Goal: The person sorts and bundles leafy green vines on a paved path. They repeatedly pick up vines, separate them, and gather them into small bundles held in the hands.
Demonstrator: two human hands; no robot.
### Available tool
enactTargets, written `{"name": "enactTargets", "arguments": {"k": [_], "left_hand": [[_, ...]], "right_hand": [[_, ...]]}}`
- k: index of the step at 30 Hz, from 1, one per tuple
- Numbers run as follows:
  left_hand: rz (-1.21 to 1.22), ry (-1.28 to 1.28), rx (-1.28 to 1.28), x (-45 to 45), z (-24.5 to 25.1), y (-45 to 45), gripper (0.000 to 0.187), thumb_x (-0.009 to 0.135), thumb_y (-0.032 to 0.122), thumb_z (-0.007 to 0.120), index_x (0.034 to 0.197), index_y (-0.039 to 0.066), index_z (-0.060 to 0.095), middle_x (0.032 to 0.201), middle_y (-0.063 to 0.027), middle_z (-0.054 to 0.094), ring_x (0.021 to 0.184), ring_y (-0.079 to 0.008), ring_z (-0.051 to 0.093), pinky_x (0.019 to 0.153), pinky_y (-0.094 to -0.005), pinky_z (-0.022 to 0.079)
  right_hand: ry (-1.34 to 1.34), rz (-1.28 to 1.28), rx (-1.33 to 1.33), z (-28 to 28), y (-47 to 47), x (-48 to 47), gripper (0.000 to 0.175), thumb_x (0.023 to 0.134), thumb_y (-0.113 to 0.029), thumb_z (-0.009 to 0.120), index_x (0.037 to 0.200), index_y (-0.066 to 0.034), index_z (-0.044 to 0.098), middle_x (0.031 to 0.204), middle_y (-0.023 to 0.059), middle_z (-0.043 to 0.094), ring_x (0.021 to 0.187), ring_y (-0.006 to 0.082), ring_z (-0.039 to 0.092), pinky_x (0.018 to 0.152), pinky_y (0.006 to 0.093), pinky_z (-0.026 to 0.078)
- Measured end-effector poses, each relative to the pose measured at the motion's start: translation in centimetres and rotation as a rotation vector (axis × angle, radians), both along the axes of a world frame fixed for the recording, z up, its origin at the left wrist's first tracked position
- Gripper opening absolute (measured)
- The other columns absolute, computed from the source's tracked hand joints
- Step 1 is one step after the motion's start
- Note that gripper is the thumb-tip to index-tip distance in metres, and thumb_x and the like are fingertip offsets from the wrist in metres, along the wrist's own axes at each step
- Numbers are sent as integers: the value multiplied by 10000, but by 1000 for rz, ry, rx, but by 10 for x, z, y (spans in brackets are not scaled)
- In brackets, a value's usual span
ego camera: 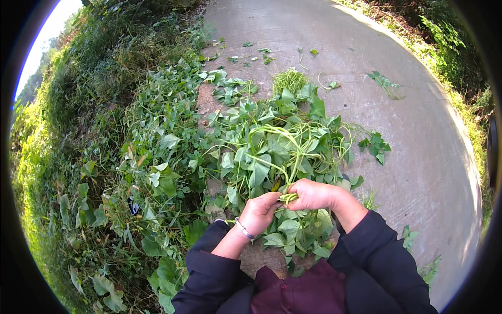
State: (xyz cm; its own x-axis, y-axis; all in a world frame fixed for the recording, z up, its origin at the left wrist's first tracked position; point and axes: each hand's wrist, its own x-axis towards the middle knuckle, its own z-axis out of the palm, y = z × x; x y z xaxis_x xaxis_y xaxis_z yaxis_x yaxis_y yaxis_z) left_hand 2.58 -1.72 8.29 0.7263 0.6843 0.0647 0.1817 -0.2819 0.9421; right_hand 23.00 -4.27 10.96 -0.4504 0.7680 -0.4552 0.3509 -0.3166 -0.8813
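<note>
My right hand [311, 195] is closed around a small bundle of green stems [289, 197], whose ends stick out toward the left. Against those ends, the thumb and fingertips of my left hand [259, 214] are pinched together on a stem. A silver bracelet [244, 228] circles the left wrist. Long pale-green stalks [296, 163] rise from between the hands over a heap of leafy vines [255, 157], which look like sweet potato vines. More broad leaves [292, 231] lie below the hands, close to my body.
Beyond the heap sits a neat pile of stripped stems [290, 80]. Loose leaves [378, 147] are scattered over the concrete path [423, 157]. Dense weeds and vines [157, 188] border the path's left side. A shoe [215, 212] shows at the heap's left edge.
</note>
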Motion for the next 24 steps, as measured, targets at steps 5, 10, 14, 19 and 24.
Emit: {"name": "enactTargets", "arguments": {"k": [5,10,14,19,24], "left_hand": [[13,-9,202,2,-1,3,262,827,-90,553,1065,13,595,831,-71,606,671,-117,595,581,-240,501],[136,8,176,-7,-14,21,368,755,-150,511,1047,47,617,827,-89,589,722,-209,618,629,-279,506],[67,311,461,-12,-11,21,444,683,-124,528,1040,115,643,770,-85,549,694,-282,574,596,-329,461],[95,409,584,-14,-17,29,391,670,-63,549,980,143,669,723,-69,533,677,-268,566,582,-349,455],[92,478,599,-20,-19,31,308,731,19,553,982,173,645,734,-56,524,725,-250,577,596,-352,470]], "right_hand": [[97,-44,-62,-2,-3,2,264,804,-208,661,956,6,637,685,-28,566,626,53,476,567,241,423],[268,38,-217,12,-13,-20,181,868,-179,633,961,-30,592,701,-25,558,591,50,466,538,211,400],[440,-241,-185,29,-5,9,147,908,-199,545,909,-52,543,730,14,580,585,101,564,506,221,413],[447,-396,-156,39,-7,30,199,921,-236,538,982,-46,530,777,24,620,557,86,579,472,199,401],[145,-287,-123,35,-3,35,187,897,-253,578,931,-70,576,819,49,648,599,72,535,502,242,409]]}}
